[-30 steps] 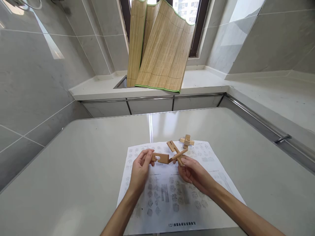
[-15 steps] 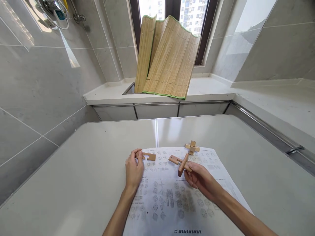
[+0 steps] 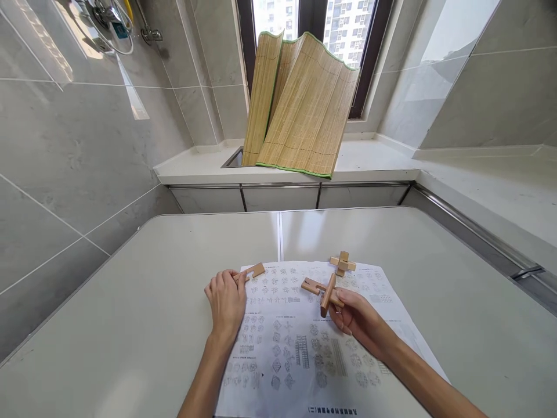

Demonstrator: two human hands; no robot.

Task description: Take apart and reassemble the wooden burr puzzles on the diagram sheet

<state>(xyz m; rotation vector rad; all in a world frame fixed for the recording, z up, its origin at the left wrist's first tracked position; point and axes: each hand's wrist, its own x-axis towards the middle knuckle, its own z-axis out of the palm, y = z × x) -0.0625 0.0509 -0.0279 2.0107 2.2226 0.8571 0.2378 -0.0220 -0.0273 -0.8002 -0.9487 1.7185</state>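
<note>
My left hand (image 3: 227,302) rests at the upper left of the printed sheet, its fingers curled over one end of a notched wooden puzzle piece (image 3: 258,270). The free end of that piece points up and right, with its notch showing. Between the thumb and fingers of my right hand (image 3: 359,319) are two interlocked wooden puzzle pieces (image 3: 327,295), crossed and held above the sheet. One is a flat notched bar, and the other runs across it. My right fingertips partly hide the near end. Just beyond lies an assembled wooden cross puzzle (image 3: 343,264) at the sheet's top edge.
The paper sheet (image 3: 304,348), printed with small puzzle diagrams, lies on a pale table (image 3: 130,313). Behind the table are a white ledge (image 3: 195,168) and a bamboo mat (image 3: 304,110) leaning by the window. A metal rail (image 3: 470,226) runs along the right.
My left hand has shifted left and turned, tilting the notched piece so its free end points upward. My right hand keeps the crossed pieces nearly in place, and the view has shifted slightly.
</note>
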